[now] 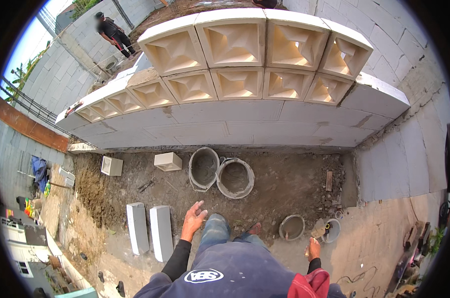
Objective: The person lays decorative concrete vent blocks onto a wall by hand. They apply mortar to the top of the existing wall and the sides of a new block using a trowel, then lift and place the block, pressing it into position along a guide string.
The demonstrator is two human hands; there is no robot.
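My left hand (192, 219) is empty, held out over the dirt beside my left knee with its fingers apart. To my right, my right hand (313, 249) is closed round the handle of a trowel. The trowel's mortar-smeared blade (318, 229) points away from me, next to a small pail (333, 232) with a yellow and black thing in it. Ahead of my feet stand two mortar-crusted buckets, a left bucket (204, 169) and a right bucket (235, 178), both with grey mix inside. A round tub (292, 227) of grey mix sits left of the small pail.
Ahead runs a low wall (254, 121) of light blocks, topped by two rows of hollow decorative blocks (231, 39). Loose decorative blocks (168, 162) lie at its foot. Two long white blocks (161, 232) lie at my left. Another person (114, 34) stands beyond the wall.
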